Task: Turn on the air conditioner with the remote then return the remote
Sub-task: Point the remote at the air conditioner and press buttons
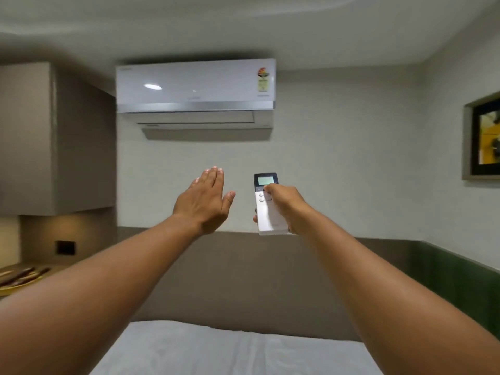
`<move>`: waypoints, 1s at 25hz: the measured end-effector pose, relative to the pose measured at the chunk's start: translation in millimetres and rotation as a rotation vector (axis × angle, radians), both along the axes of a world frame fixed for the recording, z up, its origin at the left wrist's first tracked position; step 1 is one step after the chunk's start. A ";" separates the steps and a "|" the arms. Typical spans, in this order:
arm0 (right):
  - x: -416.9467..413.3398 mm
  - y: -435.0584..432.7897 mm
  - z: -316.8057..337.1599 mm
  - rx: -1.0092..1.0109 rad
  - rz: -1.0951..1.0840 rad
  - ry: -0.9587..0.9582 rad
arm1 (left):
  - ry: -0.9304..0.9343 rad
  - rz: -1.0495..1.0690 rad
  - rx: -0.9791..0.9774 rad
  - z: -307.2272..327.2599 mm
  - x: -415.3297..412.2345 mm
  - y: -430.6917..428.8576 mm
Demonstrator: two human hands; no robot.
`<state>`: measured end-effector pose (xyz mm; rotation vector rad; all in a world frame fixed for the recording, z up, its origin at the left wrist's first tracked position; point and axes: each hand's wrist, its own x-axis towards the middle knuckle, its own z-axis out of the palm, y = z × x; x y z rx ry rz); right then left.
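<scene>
A white wall-mounted air conditioner hangs high on the far wall, and its bottom flap looks slightly lowered. My right hand grips a white remote with a dark top and a lit grey screen, held upright and pointed toward the unit. The thumb rests on the buttons just under the screen. My left hand is raised flat to the left of the remote, fingers together, holding nothing and not touching the remote.
A grey bed lies below my arms against a brown padded headboard. A tall cabinet stands at left above a side shelf with a tray. A framed picture hangs on the right wall.
</scene>
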<state>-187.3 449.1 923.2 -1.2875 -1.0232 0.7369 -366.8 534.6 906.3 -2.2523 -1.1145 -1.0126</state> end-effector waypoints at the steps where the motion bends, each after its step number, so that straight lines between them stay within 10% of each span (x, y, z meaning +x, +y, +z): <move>1: -19.2 7.9 10.2 0.007 0.025 0.000 | 0.005 0.027 -0.007 5.9 -19.1 2.2; 25: -99.8 44.1 39.4 -0.047 -0.001 -0.032 | 0.036 0.067 -0.047 21.6 -105.1 31.1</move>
